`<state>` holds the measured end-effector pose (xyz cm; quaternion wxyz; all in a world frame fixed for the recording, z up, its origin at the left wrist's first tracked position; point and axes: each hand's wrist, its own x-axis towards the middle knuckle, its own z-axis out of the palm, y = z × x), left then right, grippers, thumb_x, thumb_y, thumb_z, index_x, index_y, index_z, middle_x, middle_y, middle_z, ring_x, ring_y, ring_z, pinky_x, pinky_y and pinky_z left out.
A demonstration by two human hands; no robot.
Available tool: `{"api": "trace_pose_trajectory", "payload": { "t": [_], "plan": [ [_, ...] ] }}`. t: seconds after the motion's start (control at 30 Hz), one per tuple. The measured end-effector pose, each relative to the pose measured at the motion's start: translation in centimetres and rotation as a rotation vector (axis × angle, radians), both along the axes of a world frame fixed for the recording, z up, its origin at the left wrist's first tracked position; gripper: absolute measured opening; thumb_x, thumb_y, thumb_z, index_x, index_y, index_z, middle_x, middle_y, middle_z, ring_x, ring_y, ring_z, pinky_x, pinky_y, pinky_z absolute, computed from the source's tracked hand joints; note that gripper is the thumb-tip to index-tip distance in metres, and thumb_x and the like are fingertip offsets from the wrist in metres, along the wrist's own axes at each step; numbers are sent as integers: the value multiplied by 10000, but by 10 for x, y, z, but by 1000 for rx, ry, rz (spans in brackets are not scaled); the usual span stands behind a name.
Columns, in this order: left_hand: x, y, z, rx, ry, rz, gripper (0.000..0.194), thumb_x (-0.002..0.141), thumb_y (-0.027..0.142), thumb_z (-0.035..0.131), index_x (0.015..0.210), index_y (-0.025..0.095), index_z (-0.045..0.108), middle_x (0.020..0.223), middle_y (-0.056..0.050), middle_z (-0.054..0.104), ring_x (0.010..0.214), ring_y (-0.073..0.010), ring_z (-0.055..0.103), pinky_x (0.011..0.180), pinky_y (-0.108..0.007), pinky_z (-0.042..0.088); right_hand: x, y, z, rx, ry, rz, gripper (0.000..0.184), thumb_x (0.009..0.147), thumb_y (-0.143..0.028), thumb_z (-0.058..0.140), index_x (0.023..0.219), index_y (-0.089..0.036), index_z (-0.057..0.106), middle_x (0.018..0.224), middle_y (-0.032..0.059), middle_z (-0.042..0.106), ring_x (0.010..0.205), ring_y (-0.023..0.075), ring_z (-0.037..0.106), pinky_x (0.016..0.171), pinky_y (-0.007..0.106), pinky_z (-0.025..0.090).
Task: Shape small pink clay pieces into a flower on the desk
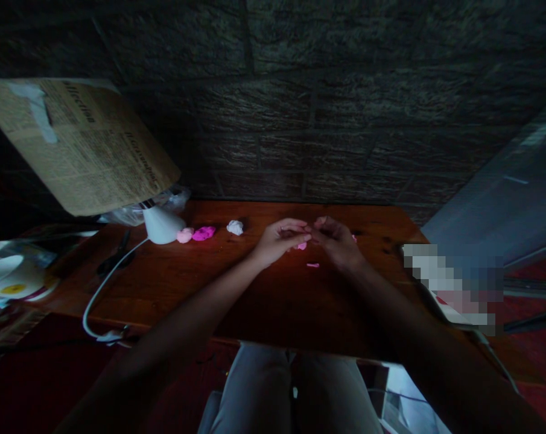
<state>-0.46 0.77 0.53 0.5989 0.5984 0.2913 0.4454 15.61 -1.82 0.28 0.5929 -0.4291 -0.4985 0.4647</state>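
Note:
Over the middle of the wooden table, my left hand [279, 240] and my right hand [338, 240] meet at the fingertips. Both are closed in a pinch, and whatever lies between the fingers is too small and dark to make out. Just under the left fingertips shows a pink lump [302, 246], like modelling clay; I cannot tell whether it is held or on the table. A short thin pink strip [313, 265] lies on the wood below my hands. Another bit of pink [354, 239] peeks out beside the right hand, mostly hidden by it.
Left of my hands sit a white crumpled lump [235, 227], a bright magenta lump [204, 233] and a pale pink lump [185, 235]. A lamp with a newsprint shade [87, 144] stands at the left, its white cord [92, 301] trailing over the table's edge. Behind rises a brick wall [273, 108].

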Motion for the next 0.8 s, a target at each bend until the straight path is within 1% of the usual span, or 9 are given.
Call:
{"api": "trace_pose_trajectory", "payload": {
  "t": [0.1, 0.17, 0.23, 0.3, 0.43, 0.57, 0.73, 0.8],
  "plan": [
    [0, 0, -1, -6, 22, 6, 387, 699, 378, 830, 962, 126, 700, 696, -7, 669, 511, -63, 522, 460, -189, 361, 2, 0, 0, -12, -19, 4, 429, 598, -480, 860, 841, -227, 613, 714, -33, 665, 640, 130, 609, 602, 267, 484],
    [0, 1, -1, -12, 36, -8, 371, 727, 408, 807, 944, 126, 704, 678, -11, 664, 511, -66, 520, 461, -193, 359, 3, -1, 0, -23, -44, 33, 405, 633, -487, 838, 865, -226, 633, 721, -23, 689, 640, 135, 630, 613, 277, 499],
    [0, 1, 0, -23, 41, -27, 380, 736, 433, 797, 948, 130, 710, 706, -24, 680, 523, -69, 530, 459, -196, 354, 4, -2, 2, -34, -50, 62, 376, 671, -493, 813, 872, -222, 647, 717, -14, 701, 655, 145, 655, 631, 289, 516],
    [0, 1, 0, -34, 35, -28, 398, 730, 449, 798, 963, 136, 717, 740, -32, 696, 523, -66, 528, 453, -197, 342, 4, -3, 4, -47, -25, 70, 372, 681, -488, 810, 882, -215, 658, 720, -4, 712, 689, 157, 682, 650, 296, 530],
    [0, 1, -1, -42, 0, -15, 422, 706, 443, 815, 994, 146, 732, 778, -37, 720, 528, -61, 525, 453, -196, 322, 4, -4, 9, -86, 54, 38, 411, 618, -455, 863, 886, -209, 670, 737, 5, 736, 710, 161, 704, 650, 288, 541],
    [0, 2, -3, -54, -21, -2, 437, 689, 416, 829, 1029, 157, 739, 833, -49, 741, 541, -63, 537, 461, -197, 319, 3, -5, 12, -116, 78, 20, 420, 594, -441, 880, 881, -209, 681, 741, 10, 745, 694, 157, 709, 619, 271, 535],
    [-1, 1, -3, -52, -17, 23, 402, 722, 403, 809, 1049, 176, 750, 876, -59, 750, 564, -70, 562, 467, -198, 305, 4, -5, 13, -113, 44, 30, 426, 615, -448, 867, 910, -204, 679, 762, 18, 746, 713, 168, 718, 618, 274, 535],
    [-1, 0, -2, -60, -28, 18, 420, 704, 398, 824, 1052, 174, 751, 887, -65, 754, 573, -75, 570, 471, -198, 309, 5, -5, 12, -92, 11, 20, 414, 636, -461, 852, 911, -207, 676, 758, 18, 741, 705, 165, 709, 608, 273, 527]
  ]
}}
